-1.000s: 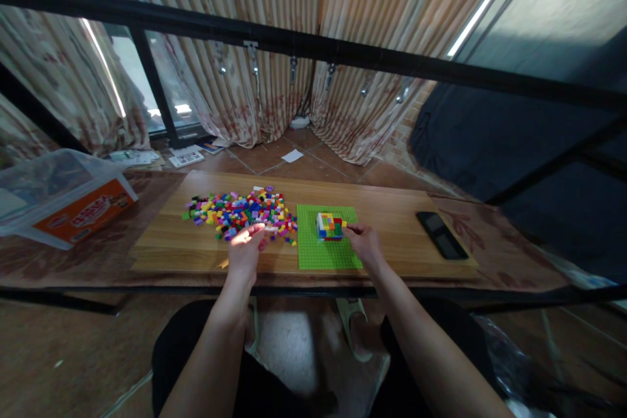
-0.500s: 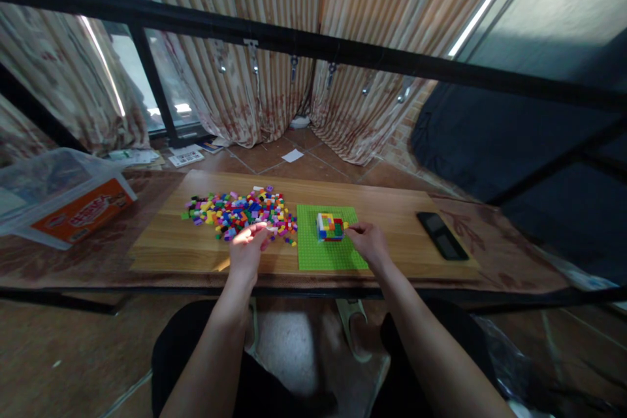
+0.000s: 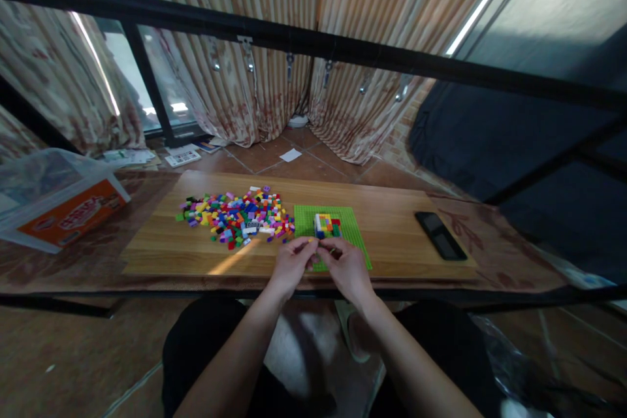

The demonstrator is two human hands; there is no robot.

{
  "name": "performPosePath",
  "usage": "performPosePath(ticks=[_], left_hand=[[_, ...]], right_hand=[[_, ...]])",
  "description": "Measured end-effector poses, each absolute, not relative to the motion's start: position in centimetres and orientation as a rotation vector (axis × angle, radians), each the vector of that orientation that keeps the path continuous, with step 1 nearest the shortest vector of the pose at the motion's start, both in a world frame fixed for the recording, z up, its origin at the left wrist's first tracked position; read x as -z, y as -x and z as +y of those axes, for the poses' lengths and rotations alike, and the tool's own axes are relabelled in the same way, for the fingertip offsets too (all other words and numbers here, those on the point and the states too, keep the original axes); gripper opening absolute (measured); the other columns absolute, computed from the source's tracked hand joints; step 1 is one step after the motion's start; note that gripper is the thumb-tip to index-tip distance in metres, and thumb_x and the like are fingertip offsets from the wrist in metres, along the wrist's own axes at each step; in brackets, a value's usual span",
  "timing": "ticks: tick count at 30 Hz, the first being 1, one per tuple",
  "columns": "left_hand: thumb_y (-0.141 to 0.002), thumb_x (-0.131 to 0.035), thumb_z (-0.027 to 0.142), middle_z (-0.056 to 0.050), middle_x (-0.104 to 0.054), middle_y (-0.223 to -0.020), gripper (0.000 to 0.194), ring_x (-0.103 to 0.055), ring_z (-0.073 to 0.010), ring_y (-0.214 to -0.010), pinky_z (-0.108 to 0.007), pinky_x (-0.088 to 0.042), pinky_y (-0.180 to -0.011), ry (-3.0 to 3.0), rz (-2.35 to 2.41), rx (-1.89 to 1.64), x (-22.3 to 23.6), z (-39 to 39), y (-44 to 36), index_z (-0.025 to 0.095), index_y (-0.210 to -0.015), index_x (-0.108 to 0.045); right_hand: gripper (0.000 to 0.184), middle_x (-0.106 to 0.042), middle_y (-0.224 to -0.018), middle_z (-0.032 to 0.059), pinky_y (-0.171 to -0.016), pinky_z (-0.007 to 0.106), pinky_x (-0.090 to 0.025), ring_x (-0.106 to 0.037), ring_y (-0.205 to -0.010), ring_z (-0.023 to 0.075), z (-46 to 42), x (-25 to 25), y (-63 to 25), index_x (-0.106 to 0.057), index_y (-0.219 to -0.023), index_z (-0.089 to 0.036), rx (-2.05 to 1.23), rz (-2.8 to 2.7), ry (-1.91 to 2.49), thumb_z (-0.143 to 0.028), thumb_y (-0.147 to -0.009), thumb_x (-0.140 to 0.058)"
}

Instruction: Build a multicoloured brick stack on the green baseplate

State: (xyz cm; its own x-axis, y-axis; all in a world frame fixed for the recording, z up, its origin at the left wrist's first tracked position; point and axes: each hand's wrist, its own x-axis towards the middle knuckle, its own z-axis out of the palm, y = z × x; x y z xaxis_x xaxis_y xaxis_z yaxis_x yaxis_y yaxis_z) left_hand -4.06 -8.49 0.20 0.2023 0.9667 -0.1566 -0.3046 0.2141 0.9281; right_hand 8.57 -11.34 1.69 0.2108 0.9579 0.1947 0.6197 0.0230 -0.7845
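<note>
My left hand (image 3: 292, 262) and my right hand (image 3: 345, 265) meet over the near edge of the green baseplate (image 3: 350, 232), fingertips pinched together on something small that I cannot make out. A small multicoloured brick block (image 3: 326, 225) stands on the baseplate just beyond my fingers. To its left lies a spread pile of loose coloured bricks (image 3: 236, 214) on the wooden board (image 3: 186, 249).
A black phone (image 3: 439, 234) lies on the board's right end. A clear plastic bin with an orange label (image 3: 59, 206) sits at the far left. Curtains and a black rail stand behind the table. My knees are below the table edge.
My left hand left the brick pile and moved right. My right hand drew back from the brick block. Both now meet at the baseplate's near edge.
</note>
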Motion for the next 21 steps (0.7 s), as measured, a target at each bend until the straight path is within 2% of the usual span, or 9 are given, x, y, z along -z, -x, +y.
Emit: performPosePath(ticks=[3,5,8,11,16,21], left_hand=[[-0.071,-0.072,0.04,-0.004,-0.064,-0.064,0.023,-0.055,-0.0131,-0.052,-0.023,-0.036,-0.047,-1.036,1.003,-1.13,0.7,-7.9,4.0,0.017,-0.073,-0.072],[-0.075,-0.068,0.036,-0.003,-0.063,-0.064,0.019,-0.054,-0.0133,-0.053,-0.024,-0.037,-0.05,-1.206,1.047,-1.169,1.2,-7.6,3.9,0.018,-0.079,-0.073],[-0.081,-0.062,0.029,0.0,-0.06,-0.063,0.028,-0.051,-0.0132,-0.054,-0.024,-0.037,-0.054,-1.504,1.109,-1.133,1.5,-7.6,3.7,0.019,-0.105,-0.071],[-0.086,-0.053,0.023,0.002,-0.061,-0.067,0.047,-0.054,-0.0144,-0.058,-0.025,-0.042,-0.06,-1.841,1.148,-0.923,1.1,-7.7,3.4,0.021,-0.132,-0.056],[-0.088,-0.046,0.017,-0.005,-0.071,-0.095,0.06,-0.066,-0.0187,-0.084,-0.029,-0.049,-0.079,-2.212,1.235,-0.633,0.3,-7.3,2.6,0.022,-0.147,-0.036],[-0.089,-0.044,0.017,-0.012,-0.07,-0.11,0.063,-0.068,-0.0237,-0.096,-0.034,-0.051,-0.083,-2.357,1.287,-0.476,0.5,-7.0,2.1,0.019,-0.15,-0.029]], right_hand=[[0.026,-0.07,-0.087,0.0061,-0.064,0.031,-0.046,-0.059,-0.062,0.0164,-10.6,-1.3,-10.6,-0.069,-0.099,-0.018,-0.313,-1.382,1.812,-0.033,-0.082,-0.058],[0.026,-0.069,-0.09,0.0078,-0.066,0.032,-0.046,-0.059,-0.066,0.0179,-9.9,-1.0,-11.4,-0.068,-0.101,-0.017,-0.182,-1.414,1.857,-0.032,-0.083,-0.057],[0.026,-0.068,-0.094,0.0093,-0.073,0.034,-0.047,-0.061,-0.077,0.0207,-9.0,-0.3,-11.7,-0.067,-0.104,-0.017,-0.077,-1.525,1.872,-0.029,-0.083,-0.057],[0.026,-0.068,-0.094,0.0096,-0.078,0.035,-0.046,-0.061,-0.085,0.0226,-8.6,0.3,-11.5,-0.067,-0.105,-0.017,-0.022,-1.614,1.887,-0.028,-0.084,-0.058],[0.024,-0.068,-0.092,0.0096,-0.081,0.035,-0.045,-0.061,-0.088,0.0235,-8.2,0.3,-12.0,-0.07,-0.102,-0.017,0.029,-1.73,1.9,-0.027,-0.087,-0.054],[0.025,-0.07,-0.092,0.0092,-0.079,0.031,-0.044,-0.062,-0.085,0.0216,-7.7,-0.3,-12.2,-0.072,-0.099,-0.017,0.019,-1.788,1.944,-0.022,-0.086,-0.052]])
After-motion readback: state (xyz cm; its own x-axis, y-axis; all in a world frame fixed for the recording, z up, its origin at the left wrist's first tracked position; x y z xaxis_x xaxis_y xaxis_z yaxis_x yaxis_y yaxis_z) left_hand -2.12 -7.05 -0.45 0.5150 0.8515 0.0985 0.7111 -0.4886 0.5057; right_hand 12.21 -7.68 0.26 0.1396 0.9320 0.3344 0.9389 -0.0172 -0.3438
